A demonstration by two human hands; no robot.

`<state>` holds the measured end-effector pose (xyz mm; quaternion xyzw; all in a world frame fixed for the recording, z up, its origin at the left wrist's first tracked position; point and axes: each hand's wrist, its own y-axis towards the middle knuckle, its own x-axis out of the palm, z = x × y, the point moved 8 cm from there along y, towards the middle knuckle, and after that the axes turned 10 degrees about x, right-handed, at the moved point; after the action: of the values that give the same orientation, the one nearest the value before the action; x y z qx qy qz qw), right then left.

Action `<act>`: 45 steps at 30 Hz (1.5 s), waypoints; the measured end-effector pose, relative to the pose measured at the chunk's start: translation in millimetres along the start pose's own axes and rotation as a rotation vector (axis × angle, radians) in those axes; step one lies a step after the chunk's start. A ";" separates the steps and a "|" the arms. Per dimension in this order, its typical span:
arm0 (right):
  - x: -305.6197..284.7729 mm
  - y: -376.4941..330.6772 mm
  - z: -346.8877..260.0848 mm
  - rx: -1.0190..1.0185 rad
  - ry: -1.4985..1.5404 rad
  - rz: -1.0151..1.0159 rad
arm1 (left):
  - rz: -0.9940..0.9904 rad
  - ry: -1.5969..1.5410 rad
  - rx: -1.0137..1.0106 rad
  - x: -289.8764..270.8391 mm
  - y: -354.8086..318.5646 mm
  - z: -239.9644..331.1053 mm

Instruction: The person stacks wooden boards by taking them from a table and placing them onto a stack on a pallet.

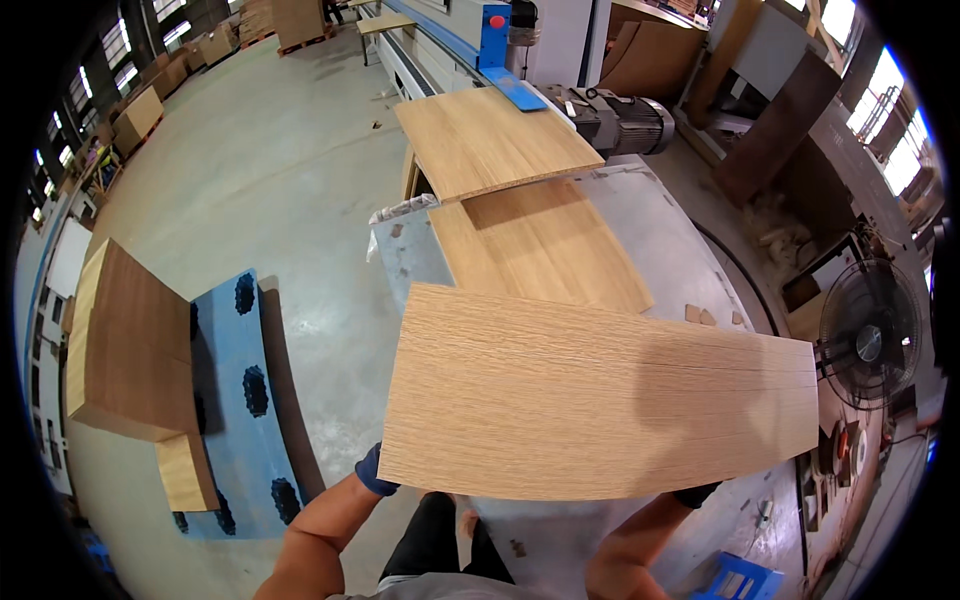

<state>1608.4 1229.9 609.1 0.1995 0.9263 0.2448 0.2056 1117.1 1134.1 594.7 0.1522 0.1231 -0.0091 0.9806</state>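
A large wood-grain board (590, 400) is held up in front of me, tilted, with its broad face toward me. My left hand (373, 472), in a dark blue glove, grips its lower left corner. Under the lower edge toward the right, my right hand (697, 494) in a dark glove supports it. The board hides the fingers of both hands. Beyond it, a second wood-grain board (545, 245) lies on the grey metal table (690, 235). A third board (495, 142) sits farther off, overlapping that one at the machine's outfeed.
A blue pallet (235, 400) with stacked panels (135, 345) stands on the floor at left. A blue-and-white machine (495, 40) and an electric motor (625, 122) are at the far end. To the right is a fan (868, 343); a blue plastic stool (738, 578) sits lower right.
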 end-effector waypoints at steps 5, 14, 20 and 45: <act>-3.2 6.3 10.2 0.042 0.193 -0.002 | 0.125 -0.038 0.070 -1.0 0.2 16.6; -10.7 -33.9 -14.5 0.269 0.713 -0.158 | 0.306 -0.093 -0.036 -23.9 -76.5 76.8; 23.2 -88.2 -107.6 0.626 0.799 -0.348 | 0.478 -0.303 -0.182 -62.7 -174.7 123.4; 259.3 -773.8 -504.5 1.198 0.255 -1.823 | 1.608 -0.595 -0.623 -218.2 -949.1 202.4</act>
<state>942.1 545.0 522.6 -0.5190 0.7094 -0.4697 0.0820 901.3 164.0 553.7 -0.0880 -0.2813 0.6720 0.6794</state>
